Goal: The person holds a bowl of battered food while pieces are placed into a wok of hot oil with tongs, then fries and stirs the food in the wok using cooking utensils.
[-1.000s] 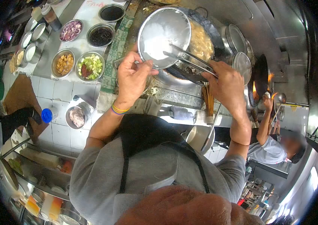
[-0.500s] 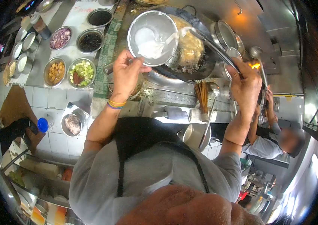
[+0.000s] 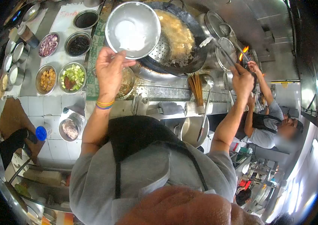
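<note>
Left hand (image 3: pixel 110 69): the near rim of a steel bowl (image 3: pixel 149 20) is pinched between thumb and fingers.
Right hand (image 3: pixel 243 80): closed around tongs (image 3: pixel 224 52); whether a piece is clamped at the white-coated tips cannot be told.
Spill risk: the white mixture (image 3: pixel 131 35) could be tipped out if the one-edge pinch slips.
Splatter risk: frothing liquid (image 3: pixel 177 30), apparently hot oil, could be splashed by drips falling from the tips.
Wok (image 3: pixel 200 56): dark, broad and rounded, placed between and beyond both grips.
Skimmer (image 3: pixel 161 48): metal, pierced with round holes, seen just right of the bowl.
Bowl: smooth, shiny, round-walled.
Mixture: pale, glossy, seemingly thick.
</note>
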Available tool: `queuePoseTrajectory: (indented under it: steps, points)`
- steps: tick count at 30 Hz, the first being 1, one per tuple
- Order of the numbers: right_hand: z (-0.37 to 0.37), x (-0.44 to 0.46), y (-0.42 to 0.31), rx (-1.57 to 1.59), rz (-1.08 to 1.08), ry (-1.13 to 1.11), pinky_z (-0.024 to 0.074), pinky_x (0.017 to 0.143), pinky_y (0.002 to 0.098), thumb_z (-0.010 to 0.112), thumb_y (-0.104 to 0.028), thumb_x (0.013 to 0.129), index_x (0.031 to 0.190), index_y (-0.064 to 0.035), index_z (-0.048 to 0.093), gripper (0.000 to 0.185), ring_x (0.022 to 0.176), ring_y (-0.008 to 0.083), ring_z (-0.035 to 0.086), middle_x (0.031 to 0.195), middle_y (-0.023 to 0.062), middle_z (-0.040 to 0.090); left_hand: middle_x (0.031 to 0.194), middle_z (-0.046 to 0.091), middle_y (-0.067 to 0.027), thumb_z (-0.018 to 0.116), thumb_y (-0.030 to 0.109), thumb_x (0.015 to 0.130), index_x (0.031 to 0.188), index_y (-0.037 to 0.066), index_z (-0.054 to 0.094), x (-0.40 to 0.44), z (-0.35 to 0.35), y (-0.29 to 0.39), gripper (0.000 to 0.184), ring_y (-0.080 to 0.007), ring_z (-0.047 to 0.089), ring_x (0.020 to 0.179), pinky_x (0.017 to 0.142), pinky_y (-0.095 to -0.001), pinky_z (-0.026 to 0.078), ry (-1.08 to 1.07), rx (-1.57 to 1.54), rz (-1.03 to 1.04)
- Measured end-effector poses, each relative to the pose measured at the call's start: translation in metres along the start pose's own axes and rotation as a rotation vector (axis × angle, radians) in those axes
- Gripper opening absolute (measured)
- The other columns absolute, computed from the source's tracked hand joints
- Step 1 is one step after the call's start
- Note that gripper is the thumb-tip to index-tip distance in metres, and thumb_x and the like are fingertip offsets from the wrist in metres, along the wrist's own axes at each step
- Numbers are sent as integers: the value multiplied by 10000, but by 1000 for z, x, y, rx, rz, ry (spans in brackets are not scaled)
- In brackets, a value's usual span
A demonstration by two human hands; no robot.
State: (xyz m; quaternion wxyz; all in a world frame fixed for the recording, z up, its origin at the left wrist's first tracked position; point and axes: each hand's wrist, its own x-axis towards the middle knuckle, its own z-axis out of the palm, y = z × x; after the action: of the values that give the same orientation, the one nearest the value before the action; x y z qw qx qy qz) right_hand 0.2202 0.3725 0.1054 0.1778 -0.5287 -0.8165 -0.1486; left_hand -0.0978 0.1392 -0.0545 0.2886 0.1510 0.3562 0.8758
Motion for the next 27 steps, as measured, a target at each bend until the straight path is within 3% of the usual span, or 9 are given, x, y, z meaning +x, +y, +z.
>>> queuePoseTrajectory:
  steps: [6, 9, 10, 13, 14, 15, 17, 23, 27]
  points:
    - [57, -13, 6, 0, 87, -286, 540, 773, 468, 738, -415, 806, 1062, -177, 763, 351, 894, 386, 693, 927, 178, 722, 931, 662, -128, 621, -21, 924, 900, 32, 507, -12, -11, 26, 128, -226, 703, 692, 634, -369, 645, 32, -16, 45]
    - [107, -5, 39, 138, -70, -341, 538, 789, 468, 728, -407, 812, 1046, -142, 762, 355, 904, 397, 688, 935, 187, 720, 913, 666, -125, 630, -19, 919, 897, 32, 509, -16, -13, 29, 133, -225, 703, 688, 630, -370, 647, 24, -25, 39]
    - [104, -4, 32, 84, -80, -363, 535, 804, 468, 717, -426, 825, 1051, -111, 753, 389, 915, 402, 687, 955, 204, 717, 909, 668, -125, 630, -19, 918, 899, 31, 512, -17, -14, 29, 130, -223, 702, 689, 628, -370, 647, 23, -26, 31]
    - [79, -4, 15, -16, -70, -93, 532, 796, 480, 704, -475, 831, 1068, -99, 743, 445, 914, 410, 686, 964, 222, 713, 908, 671, -127, 628, -19, 917, 912, 27, 522, -19, -15, 26, 116, -214, 700, 695, 624, -369, 648, 24, -29, 16]
    - [68, 0, 16, 29, -120, -32, 538, 781, 469, 713, -456, 844, 1094, -72, 731, 459, 898, 396, 698, 961, 233, 713, 910, 672, -128, 626, -19, 918, 917, 25, 525, -21, -17, 25, 110, -211, 699, 698, 623, -368, 648, 32, -21, 13]
    - [38, -1, -2, 226, -226, 0, 546, 762, 426, 736, -347, 852, 1095, -28, 723, 402, 880, 373, 711, 952, 238, 713, 912, 672, -129, 625, -20, 918, 919, 24, 528, -22, -17, 25, 106, -207, 698, 703, 622, -367, 648, 33, -30, 11]
    - [-10, -9, -38, 343, -284, -21, 537, 724, 365, 755, -168, 835, 1079, -10, 726, 292, 864, 327, 723, 950, 215, 720, 917, 673, -131, 621, -22, 918, 922, 21, 534, -25, -14, 24, 97, -200, 696, 715, 619, -364, 648, 16, -43, -2]
    - [-59, -32, -120, 302, -705, -83, 558, 713, 396, 773, -164, 790, 1055, -77, 730, 283, 850, 318, 712, 953, 121, 730, 930, 659, -108, 606, -41, 915, 886, 33, 518, -34, 4, 26, 118, -177, 686, 737, 624, -348, 647, -67, 38, -3]
    - [-65, -32, -151, 273, -749, -179, 543, 643, 409, 766, -142, 776, 1072, -74, 704, 309, 792, 324, 700, 929, 119, 715, 925, 632, -86, 594, -63, 910, 883, 33, 495, -42, 10, 22, 140, -164, 676, 759, 639, -342, 651, -162, 87, 16]
